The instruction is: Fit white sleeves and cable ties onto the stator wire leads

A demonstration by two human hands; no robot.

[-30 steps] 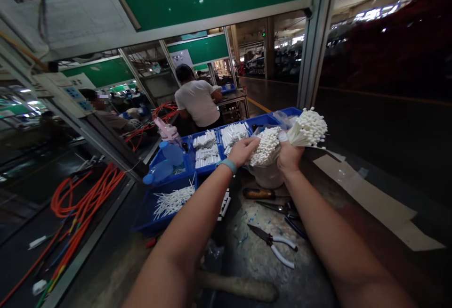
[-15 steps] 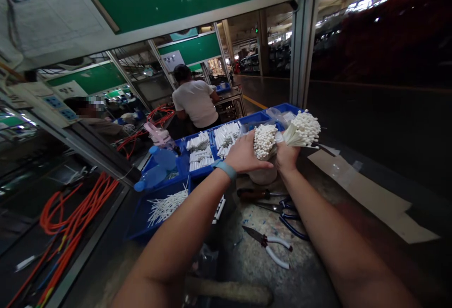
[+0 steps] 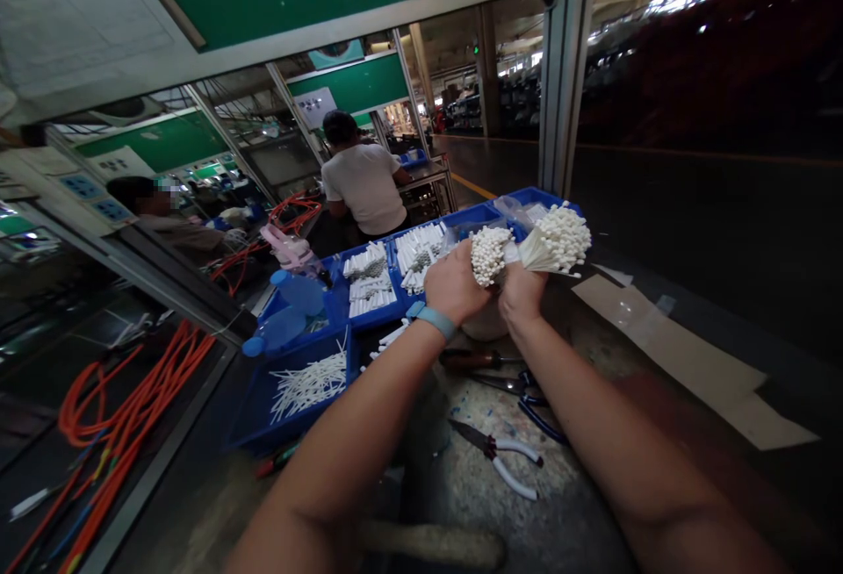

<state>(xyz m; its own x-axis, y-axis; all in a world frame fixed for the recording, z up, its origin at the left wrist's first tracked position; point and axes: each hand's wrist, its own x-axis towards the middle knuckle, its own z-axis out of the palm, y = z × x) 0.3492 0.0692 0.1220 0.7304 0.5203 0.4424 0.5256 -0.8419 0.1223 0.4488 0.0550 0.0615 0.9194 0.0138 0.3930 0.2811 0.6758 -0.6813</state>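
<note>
Both hands are on a bundle of thin white sticks with rounded tips, above the far part of the worktable. My left hand, with a light blue band on its wrist, is closed around the bundle's left end, where many tips face me. Close beside it, my right hand grips the bundle near its middle, below a pale band. The sticks fan out beyond it to the right. Beneath the hands stands a pale round container, partly hidden by them.
Blue bins hold short white tubes; a nearer blue tray holds loose white strips. Pliers, scissors, a screwdriver and a wooden handle lie on the table. Cardboard lies right. A person sits beyond.
My left hand has closed further round the bundle's end, its thumb no longer stretched out. Both hands and the bundle have shifted slightly left; the view has moved a little.
</note>
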